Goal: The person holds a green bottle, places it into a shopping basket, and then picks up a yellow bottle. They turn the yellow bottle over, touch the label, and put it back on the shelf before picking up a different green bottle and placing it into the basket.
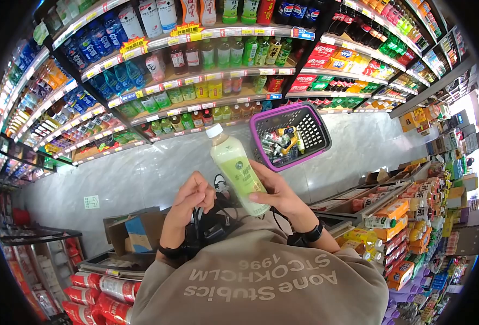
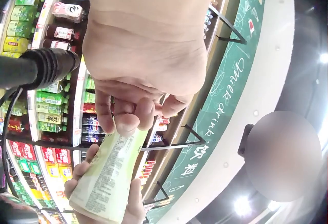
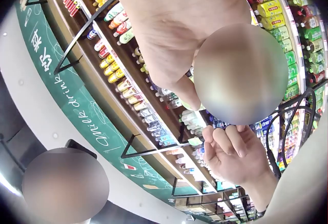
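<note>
Trainee: Specify the position of the bottle.

Instructor: Clock directions refer to the head view. The green-labelled drink bottle [image 1: 233, 167] is held in front of the person's torso, above the floor [image 1: 153, 162]. Its long axis is tilted: the white cap [image 1: 214, 130] points to 11 o'clock, the base to 5 o'clock. The cap is seated on the neck.

Trainee: State the condition of each grip.

Instructor: The right hand [image 1: 278, 192] grasps the lower half of the bottle, thumb across the face toward the head camera. The left hand [image 1: 192, 197] has its fingers curled inward; no object is visible in it.

Trainee: Which spatial relation governs here?

Instructor: In my judgement, the offset between left hand and cap. The bottle's body lies at 2 o'clock from the left hand; the cap lies between 12 and 1. The right hand is nearer, being in contact. The left is just beside the bottle, with a gap showing.

Trainee: Describe the pose.

Instructor: Both forearms rise from the torso, the left from 7 o'clock, the right from 5, converging on the bottle. The purple-rimmed shopping basket [image 1: 299, 161] stands on the floor, at 2 o'clock from the bottle.
</note>
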A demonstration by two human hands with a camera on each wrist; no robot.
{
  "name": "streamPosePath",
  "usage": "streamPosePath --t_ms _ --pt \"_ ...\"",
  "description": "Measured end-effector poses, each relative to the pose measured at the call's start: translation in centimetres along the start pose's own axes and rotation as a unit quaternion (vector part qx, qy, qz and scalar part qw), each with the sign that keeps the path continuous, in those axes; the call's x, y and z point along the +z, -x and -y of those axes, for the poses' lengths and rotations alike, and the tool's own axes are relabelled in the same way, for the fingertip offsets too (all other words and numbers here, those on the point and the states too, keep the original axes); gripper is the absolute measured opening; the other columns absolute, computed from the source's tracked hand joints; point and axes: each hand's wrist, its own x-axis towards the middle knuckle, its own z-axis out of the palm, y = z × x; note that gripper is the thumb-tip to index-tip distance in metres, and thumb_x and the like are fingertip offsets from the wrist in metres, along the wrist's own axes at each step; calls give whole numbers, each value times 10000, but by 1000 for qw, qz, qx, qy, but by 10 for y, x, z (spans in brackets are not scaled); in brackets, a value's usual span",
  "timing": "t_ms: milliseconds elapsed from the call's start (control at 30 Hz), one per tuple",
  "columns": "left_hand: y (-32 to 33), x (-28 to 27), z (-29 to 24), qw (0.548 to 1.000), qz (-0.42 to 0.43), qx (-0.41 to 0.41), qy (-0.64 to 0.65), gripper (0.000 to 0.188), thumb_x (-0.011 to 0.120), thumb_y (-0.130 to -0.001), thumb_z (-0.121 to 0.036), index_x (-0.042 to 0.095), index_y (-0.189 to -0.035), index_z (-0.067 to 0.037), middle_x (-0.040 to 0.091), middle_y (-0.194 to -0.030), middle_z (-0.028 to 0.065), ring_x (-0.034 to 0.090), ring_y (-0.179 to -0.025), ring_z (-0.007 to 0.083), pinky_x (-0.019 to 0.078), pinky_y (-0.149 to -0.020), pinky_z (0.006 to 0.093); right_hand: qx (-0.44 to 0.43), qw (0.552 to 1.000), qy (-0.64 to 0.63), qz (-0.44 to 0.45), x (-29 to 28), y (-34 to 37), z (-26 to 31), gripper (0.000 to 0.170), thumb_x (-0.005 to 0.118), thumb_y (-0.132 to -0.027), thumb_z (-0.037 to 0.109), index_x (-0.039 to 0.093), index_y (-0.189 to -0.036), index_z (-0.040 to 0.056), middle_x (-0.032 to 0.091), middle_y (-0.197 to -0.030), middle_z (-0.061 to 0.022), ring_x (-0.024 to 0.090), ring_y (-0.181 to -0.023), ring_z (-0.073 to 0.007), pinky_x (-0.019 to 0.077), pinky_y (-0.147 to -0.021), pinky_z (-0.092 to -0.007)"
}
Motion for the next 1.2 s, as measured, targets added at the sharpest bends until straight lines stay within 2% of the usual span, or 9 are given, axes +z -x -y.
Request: streamPosePath --t_ms 400,500,700,800,967,1200 --pt "-6 1 -3 1000 9 -20 16 182 523 -993 -173 351 -967 -119 395 -641 30 407 -574 148 393 -618 296 -5 1000 -4 -1 4 -3 7 820 728 -895 -16 289 -1585 -69 464 -1542 -148 433 -1419 -202 342 -1162 -344" --pt "-6 2 -4 1000 8 -29 -4 179 519 -998 -178 352 -972 -118 398 -641 29 409 -573 147 396 -627 295 -9 999 35 -4 2 -3 4 841 700 -888 -42 268 -1609 -20 498 -1539 -145 495 -1401 -217 401 -1143 -368" --pt "-7 0 -2 1000 6 -20 3 187 533 -1000 -178 358 -974 -118 392 -624 15 420 -554 152 406 -661 291 -10 1000 19 -3 1 -2 4 842 706 -889 -37 269 -1608 -23 503 -1532 -151 504 -1391 -216 409 -1133 -365" --pt "-7 2 0 1000 1 -7 6 183 533 -1003 -174 362 -966 -117 385 -622 10 418 -550 153 402 -646 283 2 1000 -15 -2 0 -1 4 826 725 -889 -31 288 -1590 -57 455 -1554 -141 420 -1432 -205 326 -1174 -346" --pt "-7 -5 4 999 0 -37 -26 193 531 -1008 -213 376 -958 -110 398 -645 15 427 -575 146 411 -663 289 7 1000 -28 -10 -6 1 4 833 737 -888 -11 291 -1590 -54 454 -1555 -140 423 -1430 -211 318 -1180 -350" --pt "-32 10 7 999 -5 -39 -25 212 541 -1005 -230 381 -948 -103 403 -659 23 410 -592 131 369 -568 272 15 999 -28 -20 -24 7 13 847 737 -888 -1 279 -1599 -51 442 -1564 -154 420 -1435 -213 320 -1179 -355"
